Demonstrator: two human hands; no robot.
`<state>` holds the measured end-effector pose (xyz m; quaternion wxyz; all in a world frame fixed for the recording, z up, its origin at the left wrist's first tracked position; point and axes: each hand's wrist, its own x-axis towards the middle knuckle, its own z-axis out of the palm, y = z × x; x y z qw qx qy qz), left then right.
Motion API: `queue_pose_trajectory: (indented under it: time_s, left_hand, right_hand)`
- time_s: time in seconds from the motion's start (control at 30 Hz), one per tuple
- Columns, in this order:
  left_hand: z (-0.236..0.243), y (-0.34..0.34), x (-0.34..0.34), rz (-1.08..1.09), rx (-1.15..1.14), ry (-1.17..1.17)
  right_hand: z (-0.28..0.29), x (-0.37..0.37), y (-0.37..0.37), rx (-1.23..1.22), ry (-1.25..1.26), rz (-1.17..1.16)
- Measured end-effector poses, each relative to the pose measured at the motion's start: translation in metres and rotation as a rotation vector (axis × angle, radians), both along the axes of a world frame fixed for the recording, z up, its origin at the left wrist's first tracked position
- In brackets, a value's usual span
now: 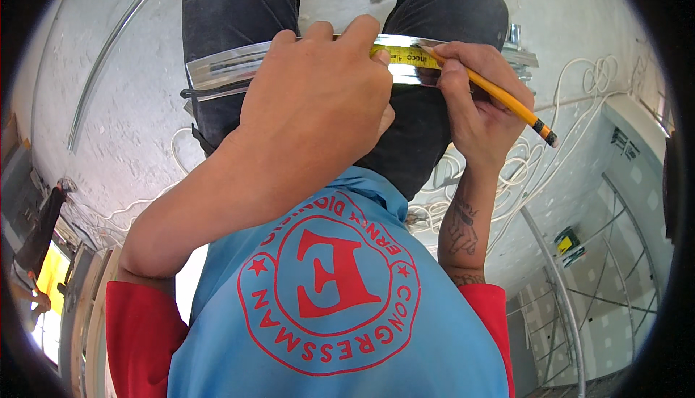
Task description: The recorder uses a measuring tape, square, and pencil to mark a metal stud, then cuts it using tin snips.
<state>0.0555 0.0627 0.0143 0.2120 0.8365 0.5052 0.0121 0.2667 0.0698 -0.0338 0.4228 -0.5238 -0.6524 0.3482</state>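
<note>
A shiny metal channel lies across my two knees in dark trousers. My left hand is curled over it, pressing a yellow tape-measure blade along it; part of the tape is hidden under these fingers. My right hand grips a yellow pencil, its tip at the tape's edge just right of my left fingers. A short dark cord or strap runs along the channel's lower edge at the left.
Pale floor with loose white cables coiled at the right. A long metal strip lies at the left. Metal framework shows at lower right. Boards stand at lower left, near what looks like another person's hand.
</note>
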Motion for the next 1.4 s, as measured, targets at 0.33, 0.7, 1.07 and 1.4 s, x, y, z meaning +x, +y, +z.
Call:
queue_pose_trajectory:
  time_s: [0.33,0.7,1.07,1.4]
  left_hand:
    - [0.0,0.0,0.0,-0.003,0.008,0.014]
    - [-0.001,0.0,0.001,0.001,0.025,0.004]
    - [-0.004,-0.002,-0.001,-0.004,0.041,-0.022]
    - [0.038,-0.03,-0.013,-0.224,-0.025,-0.248]
  right_hand:
    - [0.0,-0.001,0.001,0.021,-0.006,0.008]
    - [-0.001,0.001,0.002,0.041,-0.02,0.027]
    - [0.011,-0.004,-0.004,-0.247,0.298,-0.157]
    - [0.059,0.146,-0.093,0.249,0.806,-0.431]
